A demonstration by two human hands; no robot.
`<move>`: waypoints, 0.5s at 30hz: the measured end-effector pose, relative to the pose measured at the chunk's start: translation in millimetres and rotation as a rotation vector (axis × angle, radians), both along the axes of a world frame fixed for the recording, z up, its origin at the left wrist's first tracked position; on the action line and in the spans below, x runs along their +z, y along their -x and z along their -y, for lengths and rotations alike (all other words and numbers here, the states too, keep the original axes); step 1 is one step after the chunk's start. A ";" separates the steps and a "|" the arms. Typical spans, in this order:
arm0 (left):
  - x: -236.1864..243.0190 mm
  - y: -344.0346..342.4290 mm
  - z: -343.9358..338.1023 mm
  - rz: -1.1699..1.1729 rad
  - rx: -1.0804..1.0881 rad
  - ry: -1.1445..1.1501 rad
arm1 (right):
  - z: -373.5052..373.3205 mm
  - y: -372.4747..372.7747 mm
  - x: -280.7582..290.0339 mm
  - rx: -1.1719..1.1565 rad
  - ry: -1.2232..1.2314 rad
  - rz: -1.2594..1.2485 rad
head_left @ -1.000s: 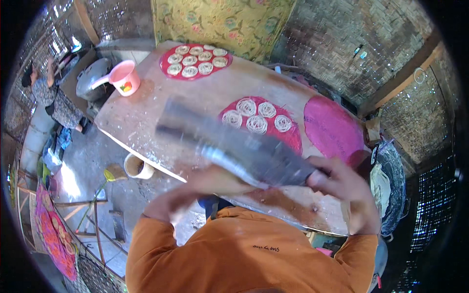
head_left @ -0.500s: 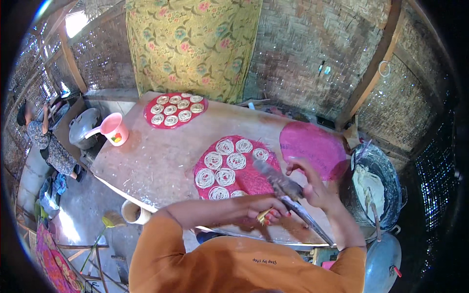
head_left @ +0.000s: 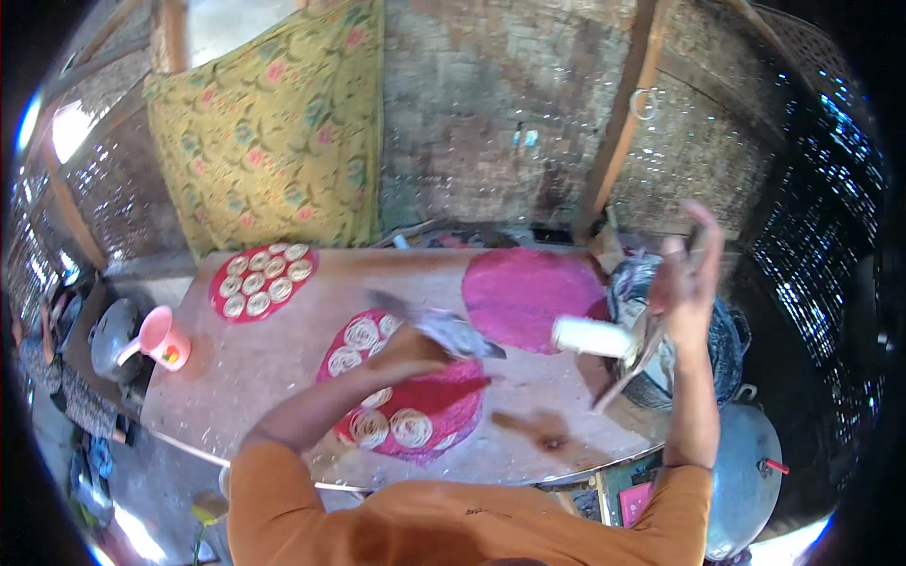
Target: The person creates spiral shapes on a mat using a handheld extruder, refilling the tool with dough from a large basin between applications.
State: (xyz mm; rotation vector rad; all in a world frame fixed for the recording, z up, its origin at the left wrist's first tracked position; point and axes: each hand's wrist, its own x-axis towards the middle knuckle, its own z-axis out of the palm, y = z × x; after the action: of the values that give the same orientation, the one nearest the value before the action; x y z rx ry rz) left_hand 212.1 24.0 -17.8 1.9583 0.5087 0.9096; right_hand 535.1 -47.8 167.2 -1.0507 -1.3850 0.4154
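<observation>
My left hand (head_left: 412,355) is closed around a grey, blurred long tool (head_left: 451,331) over the near red round mat (head_left: 453,391). Coils of pale strands, such as this coil (head_left: 412,427), lie on that mat, partly covered by my forearm. On the right, my right hand (head_left: 687,288) is raised beside the basin, smeared by motion, with some fingers pointing up. A thin brownish stick (head_left: 621,384) and a blurred white cylinder (head_left: 591,337) show at its palm side. Whether my fingers grip them cannot be made out.
A dark basin (head_left: 732,332) with pale dough stands at the table's right end, beside a large metal lid (head_left: 750,472). A bare pink mat (head_left: 524,297) lies at the back. Farther left are another mat of coils (head_left: 254,284), a pink dipper (head_left: 164,340) and a seated person (head_left: 80,401).
My hands have moved apart: the left moved left over the mat with the grey tool, the right rose toward the basin. A white cylinder has appeared. The view has turned rightward.
</observation>
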 end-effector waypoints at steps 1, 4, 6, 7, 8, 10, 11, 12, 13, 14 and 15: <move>-21.4 5.1 -15.7 -0.380 0.386 -0.047 | -7.1 -13.6 0.5 -0.005 -0.180 -0.190; -27.4 -46.0 -23.7 0.191 0.480 0.216 | -20.9 -52.4 -13.8 -0.189 -0.551 -0.601; 14.0 -103.3 -8.1 0.451 0.268 0.424 | -42.0 -67.0 -48.7 -0.328 -0.617 -0.856; 35.2 -130.7 -3.7 0.700 0.157 0.412 | -55.3 -68.3 -72.1 -0.290 -0.586 -0.951; 49.4 -146.2 -0.2 0.946 0.054 0.401 | -68.0 -62.4 -93.6 -0.242 -0.550 -1.052; 48.7 -147.4 -13.4 0.942 0.238 0.182 | -74.7 -31.1 -122.4 -0.131 -0.322 -1.158; 56.2 -139.6 -16.7 0.978 0.235 0.223 | -75.8 -49.5 -143.5 -0.135 -0.063 -0.972; 64.7 -132.4 -19.0 1.018 0.234 0.269 | -73.2 -76.6 -163.8 -0.138 0.194 -0.777; 71.0 -133.2 -23.6 1.021 0.245 0.182 | -60.4 -106.0 -176.2 -0.417 0.175 -0.062; 81.1 -128.2 -26.0 1.018 0.278 0.083 | -41.7 -113.6 -164.6 -0.621 0.303 0.412; 88.7 -132.9 -27.6 0.959 0.327 -0.062 | -20.1 -138.6 -161.5 -0.810 0.544 0.854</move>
State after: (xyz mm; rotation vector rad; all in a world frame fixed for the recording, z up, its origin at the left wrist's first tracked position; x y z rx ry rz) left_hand 345.0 51.5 70.9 1.2717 0.2219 1.9185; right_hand 673.7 -27.7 5.7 -2.2883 -1.4220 -0.3369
